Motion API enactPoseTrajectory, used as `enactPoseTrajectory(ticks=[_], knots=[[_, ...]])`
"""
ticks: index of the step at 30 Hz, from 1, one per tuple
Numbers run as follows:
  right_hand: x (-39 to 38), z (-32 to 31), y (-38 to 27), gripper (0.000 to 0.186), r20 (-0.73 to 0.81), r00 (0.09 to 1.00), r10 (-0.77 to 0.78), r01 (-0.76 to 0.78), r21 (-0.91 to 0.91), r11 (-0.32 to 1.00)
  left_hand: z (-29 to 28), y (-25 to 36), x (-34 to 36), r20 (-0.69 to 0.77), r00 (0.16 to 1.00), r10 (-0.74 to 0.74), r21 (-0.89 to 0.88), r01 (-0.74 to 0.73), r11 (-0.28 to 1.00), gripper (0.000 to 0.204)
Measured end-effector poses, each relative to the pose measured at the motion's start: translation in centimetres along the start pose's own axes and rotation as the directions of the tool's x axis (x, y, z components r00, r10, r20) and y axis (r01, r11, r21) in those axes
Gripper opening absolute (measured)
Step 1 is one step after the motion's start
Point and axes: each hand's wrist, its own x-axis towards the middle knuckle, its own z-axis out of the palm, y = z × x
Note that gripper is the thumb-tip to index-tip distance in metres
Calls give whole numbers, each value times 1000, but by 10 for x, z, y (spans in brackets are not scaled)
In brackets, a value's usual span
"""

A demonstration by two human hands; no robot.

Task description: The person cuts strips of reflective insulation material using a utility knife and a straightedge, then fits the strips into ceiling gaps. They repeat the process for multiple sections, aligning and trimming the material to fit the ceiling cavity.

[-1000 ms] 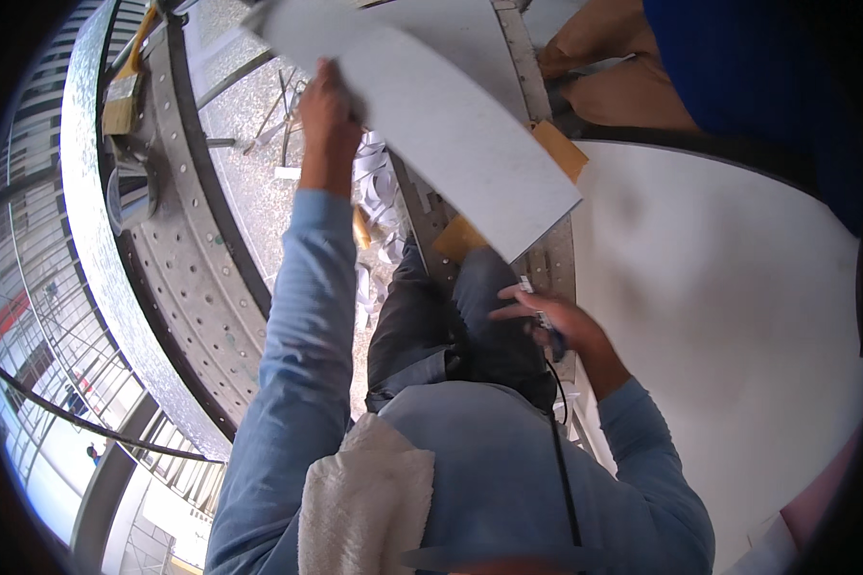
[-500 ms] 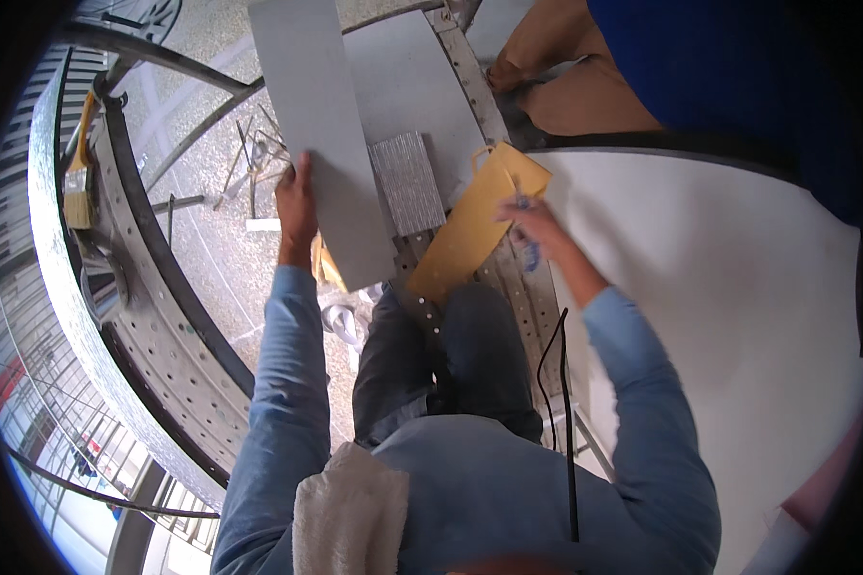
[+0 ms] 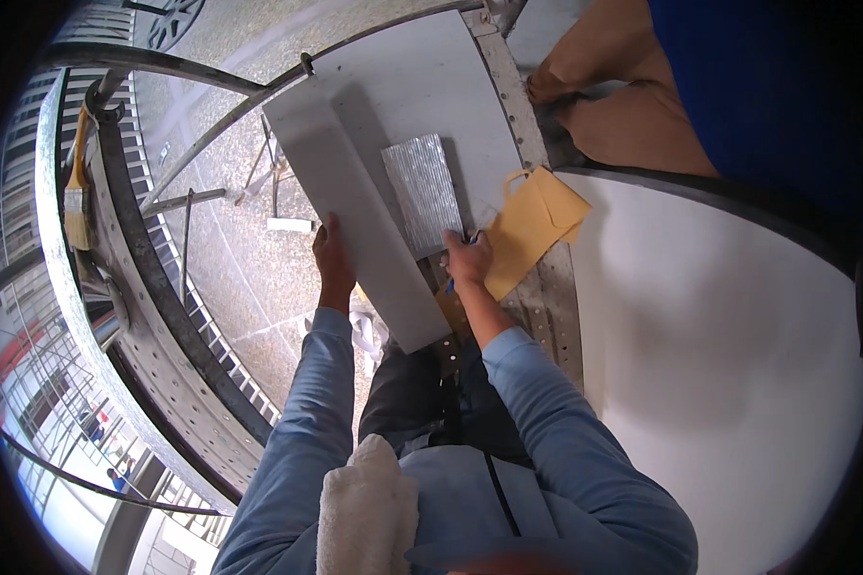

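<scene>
My left hand (image 3: 334, 264) grips the left edge of a long grey board (image 3: 355, 216), thumb on top. The board slants from the upper left down to my lap. My right hand (image 3: 469, 257) is closed around a slim blue tool (image 3: 451, 286), mostly hidden, so its kind is unclear. It is by the lower right corner of a silver ribbed sheet (image 3: 420, 187), which lies right of the board. Just right of this hand, a yellow folder-like piece (image 3: 537, 230) with a loop lies slanted on the perforated metal plank.
A large pale panel (image 3: 451, 72) lies beneath these pieces, and a white surface (image 3: 719, 316) curves along the right. Another person (image 3: 633, 105) sits at the upper right. At the left are a paintbrush (image 3: 78, 206) and metal tubes (image 3: 163, 59), with the ground far below.
My right hand has moved left from above the yellow piece to the silver sheet's lower corner. The board has come nearer to me and tilted more, my left hand still on it.
</scene>
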Motion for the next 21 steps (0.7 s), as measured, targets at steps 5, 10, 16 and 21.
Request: enactPoseTrajectory(ticks=[5,10,16,21], knots=[[35,38,-46,49,-1,999,-54,54,-10,998,6,-3,9,33,999,8,18,-9,1000,51],[46,48,-84,53,-23,985,-172,171,-42,984,28,9,23,55,997,49,184,-58,981,51],[-7,-6,-17,53,183,918,-353,396,-366,842,69,25,39,108,991,79,84,-89,992,59],[-17,-32,29,47,245,913,-326,392,-307,867,92,16,50,102,994,44,20,-46,999,62]])
